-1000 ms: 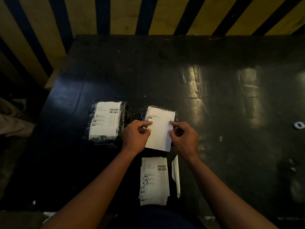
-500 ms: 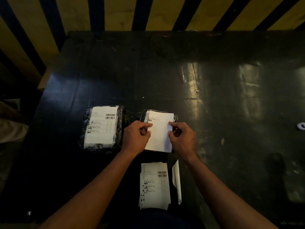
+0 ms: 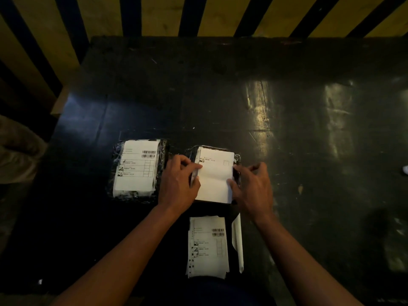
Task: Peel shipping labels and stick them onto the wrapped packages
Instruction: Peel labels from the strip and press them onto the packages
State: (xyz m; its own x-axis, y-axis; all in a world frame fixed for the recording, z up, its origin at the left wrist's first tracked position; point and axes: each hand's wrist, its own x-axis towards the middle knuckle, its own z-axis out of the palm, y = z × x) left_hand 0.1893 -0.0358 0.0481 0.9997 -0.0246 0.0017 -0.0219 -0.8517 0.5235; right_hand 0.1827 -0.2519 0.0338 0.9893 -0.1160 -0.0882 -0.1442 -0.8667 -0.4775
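Note:
Two dark wrapped packages lie side by side on the black table. The left package carries a stuck white label with barcodes. A white label lies over the right package, covering most of it. My left hand rests on this label's left edge, fingers pressing at its upper left. My right hand presses the label's right edge with fingers spread. A stack of printed labels sits near the table's front edge, between my forearms.
A curled strip of white backing paper lies right of the label stack. A small white object sits at the far right edge. A yellow and black striped wall stands behind the table. Beige fabric is off the table's left side.
The label has come down flat onto the right package. Both hands have shifted from pinching its upper edges to pressing along its sides, the right hand moving lower with fingers spread.

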